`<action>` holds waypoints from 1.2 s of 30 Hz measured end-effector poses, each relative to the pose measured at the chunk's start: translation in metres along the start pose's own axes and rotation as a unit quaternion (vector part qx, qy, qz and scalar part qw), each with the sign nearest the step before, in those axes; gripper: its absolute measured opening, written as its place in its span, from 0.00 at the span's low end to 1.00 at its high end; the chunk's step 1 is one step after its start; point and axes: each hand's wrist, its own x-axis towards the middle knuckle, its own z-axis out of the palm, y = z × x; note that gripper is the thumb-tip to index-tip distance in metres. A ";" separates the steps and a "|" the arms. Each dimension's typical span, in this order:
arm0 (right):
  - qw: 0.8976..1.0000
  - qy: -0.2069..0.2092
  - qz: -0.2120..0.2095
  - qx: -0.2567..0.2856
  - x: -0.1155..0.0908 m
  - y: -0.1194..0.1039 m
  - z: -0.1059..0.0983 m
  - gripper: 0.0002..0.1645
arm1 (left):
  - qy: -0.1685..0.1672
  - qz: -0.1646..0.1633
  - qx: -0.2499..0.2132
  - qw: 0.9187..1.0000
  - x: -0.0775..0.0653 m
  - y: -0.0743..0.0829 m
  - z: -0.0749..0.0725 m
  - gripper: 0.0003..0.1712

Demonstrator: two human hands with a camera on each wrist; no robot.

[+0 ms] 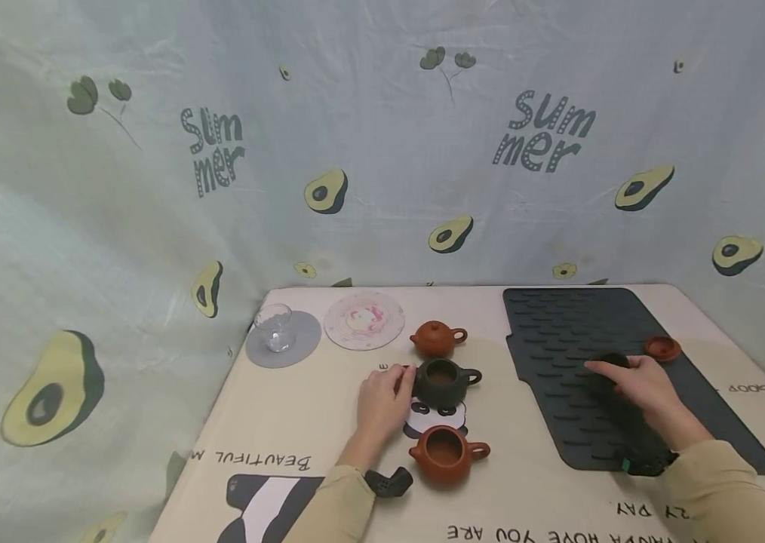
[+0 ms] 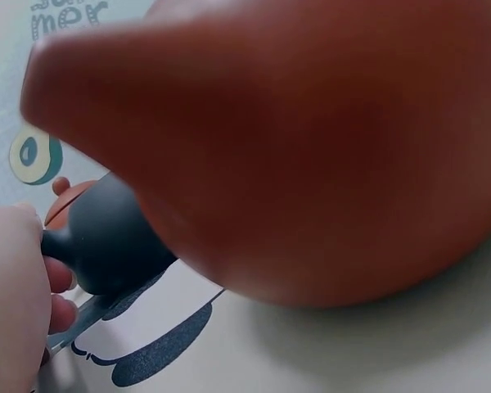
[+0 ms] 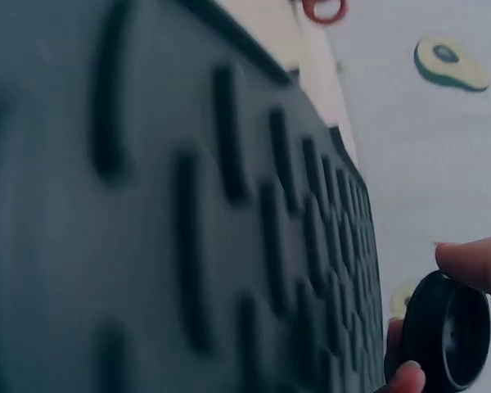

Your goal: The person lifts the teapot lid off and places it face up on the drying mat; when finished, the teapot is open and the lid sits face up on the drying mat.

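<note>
At the middle of the table my left hand pinches the spout of a black teapot, which stands without a lid. My right hand holds a black teapot lid by its edge, over the dark ridged mat; the lid's hollow underside shows in the right wrist view. In front of the black teapot stands a lidless reddish-brown teapot, whose body fills much of the left wrist view. Behind it is a smaller reddish-brown teapot with its lid on.
A reddish-brown lid lies on the mat near its right edge. At the back left, a clear glass cup stands on a grey round mat, beside a pink patterned round mat. A printed curtain hangs behind the table.
</note>
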 end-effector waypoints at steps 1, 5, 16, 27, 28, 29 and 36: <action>1.000 0.008 -0.006 -0.018 0.002 0.000 -0.004 0.62 | 0.000 0.002 -0.002 1.000 -0.001 0.000 0.000 0.18; 0.994 0.036 -0.036 -0.100 0.011 0.000 -0.019 0.60 | 0.004 0.007 -0.005 1.000 -0.003 0.001 0.002 0.18; 0.988 0.047 -0.005 -0.149 0.026 -0.011 -0.033 0.58 | -0.005 -0.004 -0.006 1.000 -0.002 0.003 0.001 0.18; 0.987 0.036 0.011 -0.157 0.039 -0.001 -0.023 0.58 | -0.008 -0.004 -0.004 1.000 -0.003 0.004 0.000 0.18; 0.987 0.039 0.011 -0.158 0.039 -0.001 -0.021 0.57 | -0.009 -0.007 -0.005 1.000 -0.003 0.003 0.000 0.18; 0.987 0.041 0.012 -0.157 0.040 -0.001 -0.019 0.57 | -0.009 -0.007 -0.004 1.000 -0.003 0.003 0.000 0.18; 0.980 0.048 0.017 -0.191 0.043 0.000 -0.008 0.55 | -0.002 -0.010 -0.001 1.000 -0.002 -0.001 -0.002 0.18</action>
